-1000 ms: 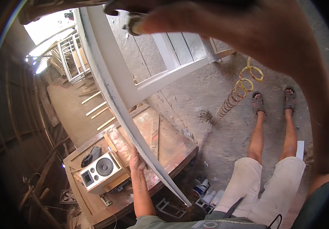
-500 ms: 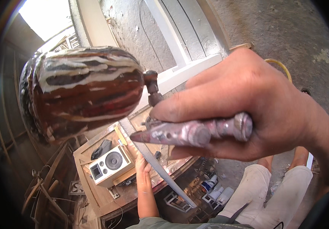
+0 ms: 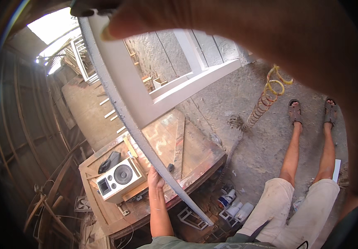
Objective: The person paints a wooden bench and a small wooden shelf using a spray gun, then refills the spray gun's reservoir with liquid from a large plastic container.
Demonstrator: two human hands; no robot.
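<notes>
My left hand (image 3: 155, 179) holds up a large white-painted wooden frame (image 3: 143, 106) by its long grey edge, its fingers partly hidden by that edge. The frame stands tilted across the middle of the view, with the floor and wall visible through its openings. Across the top, close up and dark, reaches my right hand (image 3: 179, 16). A fingertip shows beside the upper end of the grey edge. Only a dark bit of the paint spray gun (image 3: 88, 9) shows past that hand; its cup is out of view.
A worn wooden table (image 3: 162, 139) lies beneath the frame, bearing a white speaker box (image 3: 121, 180) and a black cloth-like item (image 3: 109, 162). A coiled air hose (image 3: 262, 103) trails over the concrete floor. Rolls and cans (image 3: 233, 205) sit under the table; planks lean at left.
My right hand has carried the spray gun up and away to the top edge, uncovering the frame, the hose and my feet. My left hand keeps its place on the frame.
</notes>
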